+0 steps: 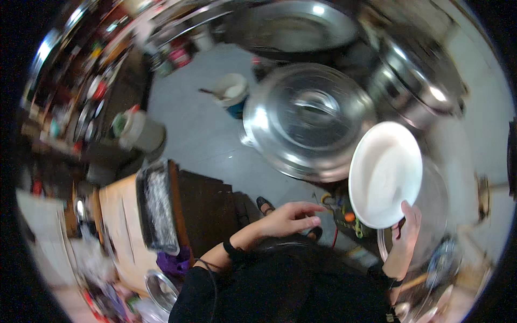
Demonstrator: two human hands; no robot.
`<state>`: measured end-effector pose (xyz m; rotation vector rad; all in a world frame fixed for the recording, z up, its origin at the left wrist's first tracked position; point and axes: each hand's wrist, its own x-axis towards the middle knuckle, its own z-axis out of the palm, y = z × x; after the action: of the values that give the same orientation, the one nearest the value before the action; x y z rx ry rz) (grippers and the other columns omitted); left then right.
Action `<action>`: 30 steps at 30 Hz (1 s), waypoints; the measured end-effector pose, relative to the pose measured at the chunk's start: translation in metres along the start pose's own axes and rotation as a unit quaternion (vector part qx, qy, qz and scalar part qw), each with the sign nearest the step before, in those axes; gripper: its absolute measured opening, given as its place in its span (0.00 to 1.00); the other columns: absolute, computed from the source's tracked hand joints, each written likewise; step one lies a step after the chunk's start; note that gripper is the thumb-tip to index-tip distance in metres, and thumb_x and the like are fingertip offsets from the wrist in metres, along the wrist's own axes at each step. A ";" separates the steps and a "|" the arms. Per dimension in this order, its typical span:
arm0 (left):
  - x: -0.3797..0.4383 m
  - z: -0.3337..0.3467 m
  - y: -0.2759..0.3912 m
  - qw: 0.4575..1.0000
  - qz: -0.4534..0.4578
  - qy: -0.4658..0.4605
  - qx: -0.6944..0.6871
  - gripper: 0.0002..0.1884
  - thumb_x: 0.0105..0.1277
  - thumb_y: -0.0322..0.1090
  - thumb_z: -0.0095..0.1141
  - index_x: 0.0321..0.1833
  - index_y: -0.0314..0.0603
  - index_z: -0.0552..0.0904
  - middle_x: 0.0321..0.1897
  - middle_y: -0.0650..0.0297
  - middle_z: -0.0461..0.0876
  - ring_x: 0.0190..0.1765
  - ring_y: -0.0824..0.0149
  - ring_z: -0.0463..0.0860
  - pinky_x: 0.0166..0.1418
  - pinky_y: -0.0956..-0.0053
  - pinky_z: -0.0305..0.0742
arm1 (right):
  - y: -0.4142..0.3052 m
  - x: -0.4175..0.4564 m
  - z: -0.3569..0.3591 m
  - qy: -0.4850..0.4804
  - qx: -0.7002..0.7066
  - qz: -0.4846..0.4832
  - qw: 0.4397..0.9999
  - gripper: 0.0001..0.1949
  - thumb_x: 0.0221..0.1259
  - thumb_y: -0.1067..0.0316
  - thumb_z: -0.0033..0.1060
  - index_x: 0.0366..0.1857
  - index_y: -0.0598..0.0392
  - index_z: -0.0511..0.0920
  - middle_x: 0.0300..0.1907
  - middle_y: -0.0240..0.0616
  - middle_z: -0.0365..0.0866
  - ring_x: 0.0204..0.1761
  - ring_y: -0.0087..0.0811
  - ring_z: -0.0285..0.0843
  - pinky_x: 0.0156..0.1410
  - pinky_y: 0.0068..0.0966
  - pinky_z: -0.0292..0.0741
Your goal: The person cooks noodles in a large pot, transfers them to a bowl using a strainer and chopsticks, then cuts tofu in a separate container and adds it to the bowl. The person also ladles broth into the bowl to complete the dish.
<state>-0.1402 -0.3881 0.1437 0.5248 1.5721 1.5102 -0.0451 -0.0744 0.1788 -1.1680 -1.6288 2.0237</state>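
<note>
My right hand (407, 226) grips the near rim of a white oval-looking bowl (385, 173), thumb over the inside edge. The bowl is tilted so that its inside faces me, and no food shows in it. My left hand (297, 218) is held out in front of my body, fingers apart, with nothing in it. Just beyond the hands sits a large round metal lid (278, 121) with a raised handle (317, 105) at its middle. The bowl's far left edge overlaps the lid's rim in the picture.
Behind the lid stand a wide metal pan (291, 34) and a tall steel pot (416, 89). Left are a wooden table (117, 218) with a dark tray of white powdery stuff (157, 206), and a metal bowl (161, 288). Buckets (143, 131) stand farther off.
</note>
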 end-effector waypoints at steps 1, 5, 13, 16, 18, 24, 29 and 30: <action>-0.017 -0.012 0.006 0.999 0.036 0.026 0.008 0.29 0.72 0.50 0.58 0.68 0.38 0.74 0.47 0.59 0.82 0.47 0.69 0.79 0.53 0.72 0.76 | 0.003 -0.005 0.036 -0.009 0.015 -0.010 1.000 0.10 0.63 0.62 0.61 0.39 0.57 0.76 0.21 0.34 0.74 0.13 0.21 0.64 0.13 0.17 0.54; -0.093 -0.094 0.002 0.987 0.096 0.131 -0.015 0.30 0.72 0.48 0.57 0.70 0.37 0.71 0.48 0.58 0.82 0.50 0.68 0.80 0.56 0.71 0.76 | -0.009 -0.018 0.189 -0.235 -0.091 -0.004 0.968 0.13 0.63 0.62 0.56 0.41 0.62 0.76 0.22 0.34 0.75 0.14 0.20 0.65 0.13 0.19 0.54; -0.245 -0.227 -0.006 0.915 0.071 0.392 -0.058 0.26 0.74 0.43 0.54 0.71 0.39 0.71 0.52 0.57 0.83 0.50 0.68 0.81 0.54 0.72 0.78 | -0.016 -0.084 0.468 -0.522 -0.194 -0.007 0.831 0.11 0.65 0.65 0.51 0.34 0.63 0.77 0.21 0.34 0.77 0.14 0.17 0.66 0.14 0.12 0.58; -0.267 -0.272 -0.003 0.892 0.102 0.436 -0.063 0.22 0.74 0.44 0.54 0.63 0.35 0.76 0.43 0.61 0.83 0.43 0.70 0.80 0.46 0.74 0.77 | -0.002 -0.091 0.555 -0.641 -0.211 -0.044 0.736 0.15 0.68 0.63 0.49 0.28 0.63 0.79 0.16 0.29 0.75 0.12 0.15 0.64 0.15 0.11 0.58; -0.278 -0.306 0.004 0.873 0.082 0.466 -0.113 0.20 0.74 0.44 0.54 0.57 0.33 0.78 0.38 0.62 0.82 0.39 0.72 0.79 0.42 0.75 0.75 | 0.006 -0.090 0.613 -0.673 -0.244 -0.005 0.698 0.12 0.63 0.67 0.52 0.32 0.68 0.78 0.17 0.32 0.76 0.11 0.18 0.66 0.15 0.12 0.61; -0.289 -0.434 -0.049 0.792 0.050 0.536 -0.287 0.24 0.72 0.53 0.55 0.50 0.32 0.78 0.27 0.63 0.80 0.26 0.75 0.77 0.29 0.81 0.71 | 0.061 -0.088 0.796 -0.717 -0.347 0.048 0.603 0.12 0.67 0.65 0.55 0.34 0.66 0.80 0.20 0.35 0.79 0.12 0.17 0.66 0.16 0.12 0.62; -0.305 -0.511 -0.064 0.655 0.061 0.656 -0.369 0.15 0.73 0.39 0.52 0.49 0.31 0.78 0.27 0.64 0.81 0.23 0.76 0.76 0.25 0.81 0.67 | 0.085 -0.126 0.945 -0.759 -0.461 0.049 0.458 0.15 0.73 0.60 0.53 0.39 0.64 0.79 0.23 0.36 0.82 0.17 0.19 0.74 0.20 0.12 0.67; -0.306 -0.525 -0.065 0.617 0.075 0.669 -0.407 0.14 0.72 0.37 0.52 0.48 0.30 0.78 0.27 0.63 0.81 0.23 0.75 0.77 0.25 0.81 0.67 | 0.091 -0.127 0.975 -0.777 -0.483 0.021 0.403 0.19 0.72 0.55 0.54 0.42 0.66 0.79 0.25 0.38 0.83 0.19 0.21 0.77 0.23 0.16 0.72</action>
<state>-0.3828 -0.9486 0.1116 -1.3756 1.4182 2.7313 -0.6596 -0.8473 0.1768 1.6422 -3.6754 1.7960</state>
